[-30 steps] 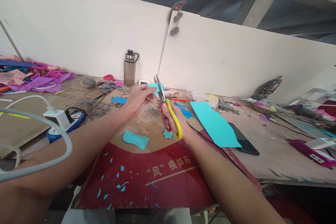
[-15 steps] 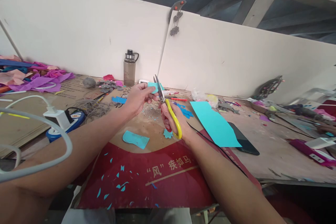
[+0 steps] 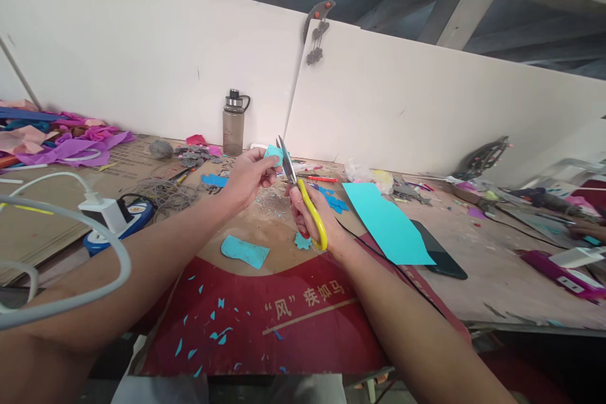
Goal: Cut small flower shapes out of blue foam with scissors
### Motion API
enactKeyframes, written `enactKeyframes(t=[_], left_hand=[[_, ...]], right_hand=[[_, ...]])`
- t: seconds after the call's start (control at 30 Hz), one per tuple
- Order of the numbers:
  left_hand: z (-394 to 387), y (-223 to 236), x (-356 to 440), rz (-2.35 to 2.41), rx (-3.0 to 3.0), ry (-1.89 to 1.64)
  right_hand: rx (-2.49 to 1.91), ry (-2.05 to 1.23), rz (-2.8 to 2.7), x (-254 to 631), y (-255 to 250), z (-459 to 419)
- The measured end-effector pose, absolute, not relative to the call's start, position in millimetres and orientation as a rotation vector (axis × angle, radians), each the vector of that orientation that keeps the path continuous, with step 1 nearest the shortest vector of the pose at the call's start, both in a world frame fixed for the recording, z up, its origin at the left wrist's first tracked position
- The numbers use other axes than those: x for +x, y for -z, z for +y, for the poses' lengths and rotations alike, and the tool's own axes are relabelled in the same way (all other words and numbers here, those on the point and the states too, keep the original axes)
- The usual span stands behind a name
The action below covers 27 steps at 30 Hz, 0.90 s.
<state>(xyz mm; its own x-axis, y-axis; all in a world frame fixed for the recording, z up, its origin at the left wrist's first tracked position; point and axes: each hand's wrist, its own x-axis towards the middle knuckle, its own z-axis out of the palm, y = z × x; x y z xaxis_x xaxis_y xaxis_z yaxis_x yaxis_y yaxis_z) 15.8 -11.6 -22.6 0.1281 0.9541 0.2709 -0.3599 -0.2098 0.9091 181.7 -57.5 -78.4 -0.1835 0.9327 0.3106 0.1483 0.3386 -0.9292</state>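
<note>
Between its thumb and fingers, my left hand [image 3: 250, 178] pinches a small turquoise paper piece [image 3: 273, 153]. My right hand [image 3: 310, 209] grips scissors [image 3: 311, 211] with yellow handles, blades pointing up and touching or close beside that paper. Below the hands, a turquoise paper offcut [image 3: 245, 251] with a wavy edge lies on the cardboard. A scalloped turquoise cutout [image 3: 302, 240] is just under my right hand. Several blue cutouts [image 3: 334, 199] lie behind that hand. To the right, a large turquoise sheet [image 3: 391, 224] partly covers a dark phone [image 3: 440, 252].
A bottle [image 3: 233, 125] stands by the white partition [image 3: 142, 50]. At left are a power strip [image 3: 118, 227], looping white cables and crumpled coloured paper [image 3: 57, 139]. Turquoise scraps dot the red cardboard [image 3: 303, 341]. A magenta power strip [image 3: 565, 278] and another person's hand [image 3: 589, 230] are at right.
The turquoise piece in my left hand has turned and shifted slightly left, and less of it shows beyond the scissor blades. The blades look closer together. My right hand has barely moved.
</note>
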Motion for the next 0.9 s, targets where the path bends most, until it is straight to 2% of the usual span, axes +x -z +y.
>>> enactKeyframes(t=[0.9], left_hand=[[-7.4, 21.3, 13.8, 0.738, 1.179, -1.440]], right_hand=[[-0.989, -0.967, -1.610, 181.4, 78.5, -59.3]])
